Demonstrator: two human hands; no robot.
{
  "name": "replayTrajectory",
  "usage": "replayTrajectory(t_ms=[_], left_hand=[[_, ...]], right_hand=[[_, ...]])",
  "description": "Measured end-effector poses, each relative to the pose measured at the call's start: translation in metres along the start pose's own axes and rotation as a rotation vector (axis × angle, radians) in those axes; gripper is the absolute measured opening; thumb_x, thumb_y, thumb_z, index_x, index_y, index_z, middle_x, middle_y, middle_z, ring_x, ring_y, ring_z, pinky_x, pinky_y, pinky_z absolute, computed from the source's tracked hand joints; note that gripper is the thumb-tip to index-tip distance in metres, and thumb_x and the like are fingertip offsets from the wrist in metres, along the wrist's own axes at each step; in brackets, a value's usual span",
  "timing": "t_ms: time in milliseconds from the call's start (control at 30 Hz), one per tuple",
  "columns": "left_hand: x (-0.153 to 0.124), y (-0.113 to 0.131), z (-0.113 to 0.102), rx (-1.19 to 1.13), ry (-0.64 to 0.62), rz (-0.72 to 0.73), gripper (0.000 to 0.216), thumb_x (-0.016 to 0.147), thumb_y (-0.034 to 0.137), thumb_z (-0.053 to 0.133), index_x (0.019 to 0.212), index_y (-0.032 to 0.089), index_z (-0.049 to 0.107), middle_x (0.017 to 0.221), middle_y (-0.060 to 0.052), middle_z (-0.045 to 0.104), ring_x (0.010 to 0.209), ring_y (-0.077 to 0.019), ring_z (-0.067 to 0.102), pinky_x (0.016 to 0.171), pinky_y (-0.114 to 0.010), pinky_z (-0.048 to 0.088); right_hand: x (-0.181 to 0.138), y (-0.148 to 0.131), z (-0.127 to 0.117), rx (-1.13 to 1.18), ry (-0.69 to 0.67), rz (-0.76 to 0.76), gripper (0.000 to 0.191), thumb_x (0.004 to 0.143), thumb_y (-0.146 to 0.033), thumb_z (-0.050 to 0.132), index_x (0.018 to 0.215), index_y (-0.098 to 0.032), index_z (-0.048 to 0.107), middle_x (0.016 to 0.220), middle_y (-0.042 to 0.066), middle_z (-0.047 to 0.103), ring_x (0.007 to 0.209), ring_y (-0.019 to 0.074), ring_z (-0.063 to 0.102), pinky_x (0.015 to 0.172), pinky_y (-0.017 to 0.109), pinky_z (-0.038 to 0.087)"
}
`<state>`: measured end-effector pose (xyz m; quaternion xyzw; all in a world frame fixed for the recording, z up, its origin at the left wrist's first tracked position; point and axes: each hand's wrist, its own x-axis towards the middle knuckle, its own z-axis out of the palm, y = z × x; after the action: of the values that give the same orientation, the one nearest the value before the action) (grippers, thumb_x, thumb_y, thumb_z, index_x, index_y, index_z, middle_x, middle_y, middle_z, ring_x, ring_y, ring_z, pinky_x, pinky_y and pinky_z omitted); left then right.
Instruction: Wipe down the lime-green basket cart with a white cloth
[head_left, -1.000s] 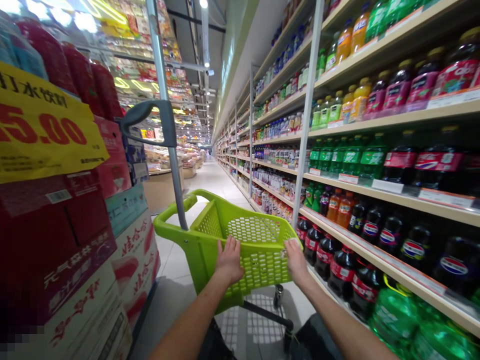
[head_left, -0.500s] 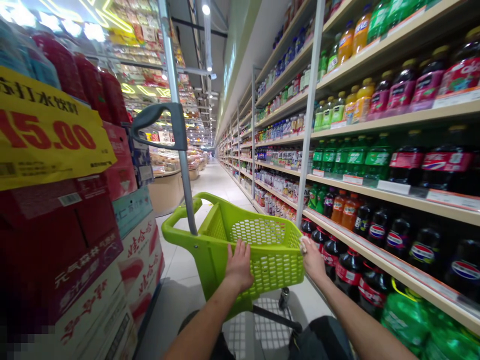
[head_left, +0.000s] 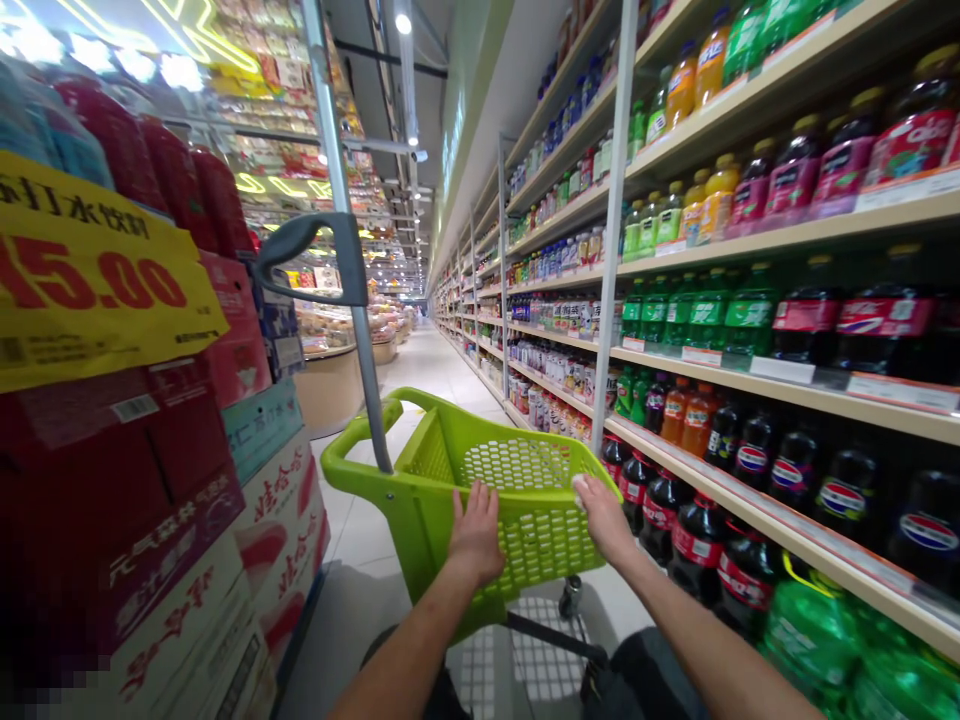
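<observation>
A green plastic shopping cart [head_left: 525,545] with perforated sides stands in front of me. My left hand [head_left: 478,540] lies flat against its near side, fingers spread and fingertips up at the rim. Farther right, my right hand [head_left: 602,515] is at the same rim near the front corner, its fingers closed on a small white cloth [head_left: 579,487] that touches the rim. Most of the cloth is hidden by the fingers. A grey looped handle [head_left: 315,258] sits on the metal pole rising from the cart's left end.
Shelves [head_left: 795,385] packed with soda bottles run along the right. Stacked drink cartons [head_left: 169,470] with a yellow price sign [head_left: 105,275] stand close on the left. A tiled aisle [head_left: 435,355] stretches ahead past display counters [head_left: 330,385].
My right hand has slid left along the rim with the white cloth, away from the front corner. My left hand stays at about the same spot on the cart.
</observation>
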<state>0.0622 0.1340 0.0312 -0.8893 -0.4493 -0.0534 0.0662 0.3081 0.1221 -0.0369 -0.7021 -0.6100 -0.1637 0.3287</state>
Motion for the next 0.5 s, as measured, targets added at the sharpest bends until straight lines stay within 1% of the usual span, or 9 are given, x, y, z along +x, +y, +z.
replayTrajectory(t_ms=[33,100,167,200,267,333,367,433,500], left_hand=[[0.000,0.000,0.000,-0.003,0.000,-0.001,0.082,0.064,0.038,0.044,0.135,0.004,0.019,0.144,-0.016,0.016,0.134,-0.0271,0.003,0.106,-0.053,-0.003],[0.000,0.001,0.000,-0.007,0.004,-0.003,0.081,0.064,0.037,0.044,0.135,0.004,0.019,0.144,-0.016,0.016,0.134,-0.0270,0.003,0.106,-0.053,-0.003],[0.000,0.001,0.000,-0.006,0.003,-0.007,0.081,0.064,0.037,0.044,0.135,0.005,0.020,0.144,-0.015,0.017,0.134,-0.0266,0.002,0.106,-0.053,-0.003],[0.000,0.001,0.000,-0.002,-0.001,-0.007,0.081,0.064,0.037,0.044,0.135,0.005,0.020,0.144,-0.015,0.017,0.134,-0.0264,0.002,0.106,-0.053,-0.003],[0.000,0.000,0.000,0.010,-0.010,-0.005,0.081,0.064,0.038,0.044,0.135,0.006,0.019,0.145,-0.014,0.016,0.134,-0.0260,0.001,0.106,-0.052,-0.003],[-0.001,-0.002,0.000,0.018,-0.014,0.001,0.081,0.065,0.038,0.043,0.135,0.006,0.018,0.145,-0.014,0.016,0.134,-0.0255,0.000,0.106,-0.052,-0.003],[-0.001,-0.003,0.001,0.018,-0.011,0.005,0.081,0.065,0.038,0.043,0.135,0.006,0.017,0.145,-0.014,0.015,0.134,-0.0253,0.000,0.106,-0.052,-0.003],[-0.002,-0.004,0.002,0.009,-0.006,0.015,0.082,0.065,0.037,0.042,0.136,0.005,0.016,0.145,-0.014,0.013,0.134,-0.0253,-0.001,0.106,-0.051,-0.003],[-0.001,-0.004,0.004,0.000,0.001,0.023,0.082,0.066,0.038,0.043,0.136,0.005,0.015,0.145,-0.014,0.012,0.134,-0.0257,-0.002,0.106,-0.051,-0.004]], right_hand=[[0.001,0.002,0.000,-0.006,0.020,0.030,0.041,0.076,-0.003,0.037,0.108,-0.012,0.060,0.119,0.017,0.054,0.113,0.0270,0.047,0.094,0.045,0.036],[0.002,-0.013,0.009,0.002,0.033,0.018,0.041,0.076,-0.003,0.037,0.108,-0.013,0.060,0.117,0.016,0.056,0.112,0.0250,0.048,0.094,0.042,0.036],[0.003,-0.045,0.023,0.028,0.024,-0.078,0.043,0.075,-0.003,0.038,0.111,-0.017,0.058,0.119,0.011,0.055,0.114,0.0216,0.047,0.095,0.040,0.036],[0.003,-0.061,0.029,0.045,0.022,-0.156,0.045,0.075,-0.002,0.038,0.113,-0.018,0.056,0.121,0.009,0.054,0.116,0.0205,0.045,0.096,0.039,0.035],[0.003,-0.079,0.036,0.063,0.014,-0.297,0.051,0.073,0.000,0.037,0.118,-0.019,0.052,0.126,0.008,0.050,0.120,0.0200,0.040,0.098,0.040,0.033],[0.000,-0.070,0.032,0.051,-0.001,-0.337,0.052,0.074,-0.001,0.036,0.121,-0.019,0.050,0.128,0.008,0.048,0.122,0.0213,0.037,0.098,0.043,0.032],[-0.002,-0.057,0.028,0.033,-0.012,-0.297,0.050,0.075,-0.002,0.036,0.120,-0.020,0.050,0.128,0.009,0.048,0.122,0.0220,0.037,0.098,0.044,0.033],[-0.005,-0.025,0.018,-0.012,-0.019,-0.160,0.045,0.078,-0.005,0.036,0.116,-0.020,0.054,0.126,0.011,0.049,0.120,0.0237,0.040,0.096,0.046,0.034],[-0.006,-0.005,0.013,-0.040,0.007,-0.041,0.042,0.078,-0.005,0.036,0.113,-0.018,0.056,0.123,0.013,0.051,0.118,0.0243,0.042,0.095,0.046,0.035]])
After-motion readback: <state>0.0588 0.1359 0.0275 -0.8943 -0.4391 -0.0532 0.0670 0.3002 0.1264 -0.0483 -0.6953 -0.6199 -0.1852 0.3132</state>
